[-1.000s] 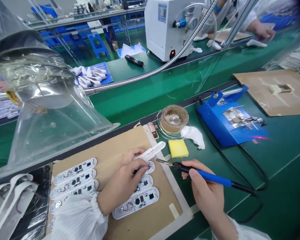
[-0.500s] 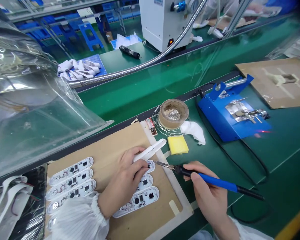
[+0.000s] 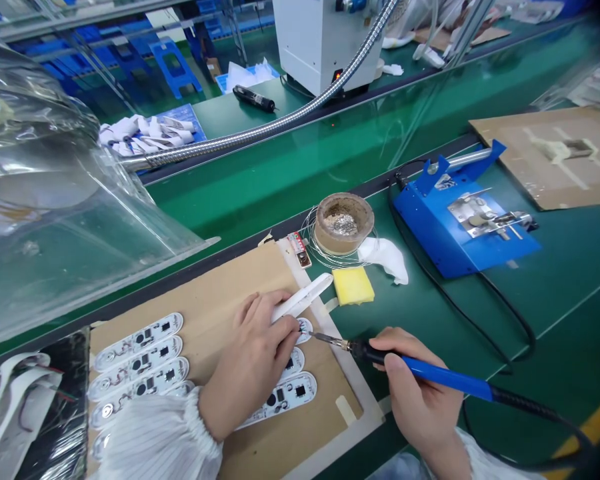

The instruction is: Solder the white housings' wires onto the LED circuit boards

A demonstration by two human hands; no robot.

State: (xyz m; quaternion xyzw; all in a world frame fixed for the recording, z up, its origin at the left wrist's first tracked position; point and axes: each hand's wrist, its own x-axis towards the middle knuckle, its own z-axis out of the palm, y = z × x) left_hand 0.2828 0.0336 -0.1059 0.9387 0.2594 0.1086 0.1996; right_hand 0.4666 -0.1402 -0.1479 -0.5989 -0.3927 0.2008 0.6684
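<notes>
Green workbench (image 3: 555,280), blue stools (image 3: 173,63) beyond

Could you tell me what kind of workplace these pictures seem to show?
Most likely an electronics assembly line. The right hand holds a soldering iron with its tip at a small white circuit board, more boards lie in rows on cardboard, and a blue iron stand sits on the green bench.

Left hand (image 3: 257,350) lies palm down, fingers curled forward and pinched together at the tips, white gathered sleeve at the wrist. Right hand (image 3: 414,393) sits lower right, fingers wrapped in a pen-style grip, thumb on top, forearm coming in from the bottom edge.
</notes>
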